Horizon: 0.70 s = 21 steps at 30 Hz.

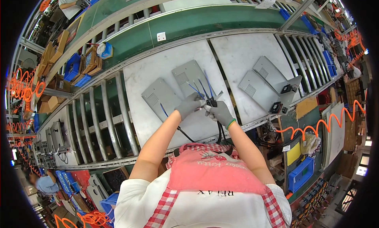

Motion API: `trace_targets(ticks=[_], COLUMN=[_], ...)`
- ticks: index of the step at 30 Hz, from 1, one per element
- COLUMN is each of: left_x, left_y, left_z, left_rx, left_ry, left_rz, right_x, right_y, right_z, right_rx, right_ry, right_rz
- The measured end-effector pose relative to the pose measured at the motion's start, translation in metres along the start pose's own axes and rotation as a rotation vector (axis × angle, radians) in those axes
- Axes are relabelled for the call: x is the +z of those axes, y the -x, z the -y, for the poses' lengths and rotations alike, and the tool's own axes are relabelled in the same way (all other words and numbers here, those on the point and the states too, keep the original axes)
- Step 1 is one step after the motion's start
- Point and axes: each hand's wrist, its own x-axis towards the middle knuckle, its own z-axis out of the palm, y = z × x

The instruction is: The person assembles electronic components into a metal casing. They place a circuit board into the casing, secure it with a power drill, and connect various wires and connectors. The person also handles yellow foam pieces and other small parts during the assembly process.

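Both hands wear grey gloves and meet over a pale board (136, 76) on the roller line. My right hand (222, 113) is closed round a black cable (219, 131) whose thin blue-tipped wires (201, 85) fan out away from me. Close beside it, my left hand (190, 106) has its fingers pinched together at the same cable bundle; what lies between the fingertips is too small to make out. Two grey vented metal panels, a left one (159, 94) and a farther one (189, 75), lie beyond my hands. Another blue wire end (164, 109) shows left of my left hand.
On the right-hand board, more grey panels (252, 88) carry black fans (276, 107). Metal rollers (94, 119) run to the left. Blue bins (72, 67) stand at the far left, and one blue bin (301, 174) at near right. An orange coiled hose (316, 127) hangs at right.
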Motion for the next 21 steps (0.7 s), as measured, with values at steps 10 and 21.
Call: trace_targets(ticks=[10, 21], left_x=[-0.014, -0.048], left_y=[0.004, 0.054], left_z=[0.02, 0.014], left_rx=[-0.015, -0.102], left_ry=[-0.096, 0.024], left_rz=[-0.31, -0.363], right_x=[0.031, 0.086], right_y=[-0.009, 0.0], right_z=[-0.007, 0.018], right_rx=[-0.066, -0.039], right_ry=[-0.193, 0.033], right_rz=[-0.094, -0.08])
